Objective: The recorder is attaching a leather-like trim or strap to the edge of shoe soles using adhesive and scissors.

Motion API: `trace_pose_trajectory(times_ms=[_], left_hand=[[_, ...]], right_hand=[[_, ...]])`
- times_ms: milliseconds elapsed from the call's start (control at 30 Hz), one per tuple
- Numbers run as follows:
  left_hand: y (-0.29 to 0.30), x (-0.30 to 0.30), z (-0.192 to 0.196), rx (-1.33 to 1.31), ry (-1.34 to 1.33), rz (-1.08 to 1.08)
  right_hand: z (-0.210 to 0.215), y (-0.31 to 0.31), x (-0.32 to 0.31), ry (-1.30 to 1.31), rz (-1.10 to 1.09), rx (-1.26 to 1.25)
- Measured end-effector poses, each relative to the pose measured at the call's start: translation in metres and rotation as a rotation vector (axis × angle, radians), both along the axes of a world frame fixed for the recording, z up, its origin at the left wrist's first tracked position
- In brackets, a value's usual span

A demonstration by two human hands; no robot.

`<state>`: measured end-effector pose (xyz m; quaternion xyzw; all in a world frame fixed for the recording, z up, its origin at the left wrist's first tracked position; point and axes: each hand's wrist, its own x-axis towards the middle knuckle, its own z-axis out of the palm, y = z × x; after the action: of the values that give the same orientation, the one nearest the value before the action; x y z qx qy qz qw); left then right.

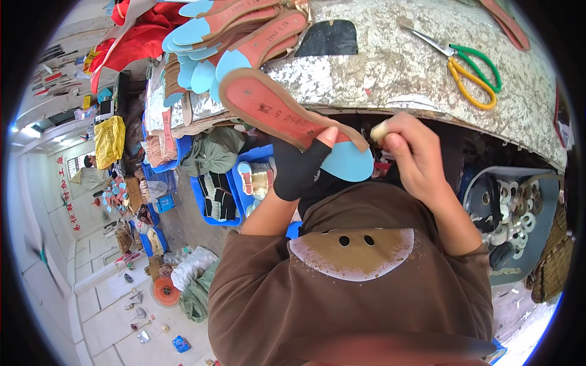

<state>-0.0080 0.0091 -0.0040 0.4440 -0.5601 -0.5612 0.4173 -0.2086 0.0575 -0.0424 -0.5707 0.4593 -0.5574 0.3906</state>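
My left hand [302, 168], in a black fingerless glove, grips a shoe insole [262, 104] with a red-brown face and a light-blue end. The thumb lies on its face, and the insole slants from the table edge down toward my lap. Just right of its blue end is my right hand [415, 149], fingers curled closed. A small cream-coloured thing [379, 132] shows at its fingertips; whether it is held or worn on a finger I cannot tell. The right hand appears slightly apart from the insole.
More insoles [244, 36] lie piled on the worn table [378, 79], beside a black flat piece [328, 38]. Scissors [470, 67] with green and yellow handles lie at right. Below stand blue crates [210, 198] of insoles and a grey bin [513, 226] of rolls.
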Motion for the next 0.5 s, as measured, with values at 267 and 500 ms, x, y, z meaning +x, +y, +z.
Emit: trace_pose_trajectory(times_ms=[267, 500], left_hand=[[0.027, -0.001, -0.067, -0.222, -0.192, 0.006], [-0.002, -0.016, -0.04, 0.282, 0.56, -0.06]], right_hand=[[-0.014, -0.001, 0.012, 0.032, 0.31, 0.2], [-0.047, 0.019, 0.021, 0.145, 0.133, 0.131]])
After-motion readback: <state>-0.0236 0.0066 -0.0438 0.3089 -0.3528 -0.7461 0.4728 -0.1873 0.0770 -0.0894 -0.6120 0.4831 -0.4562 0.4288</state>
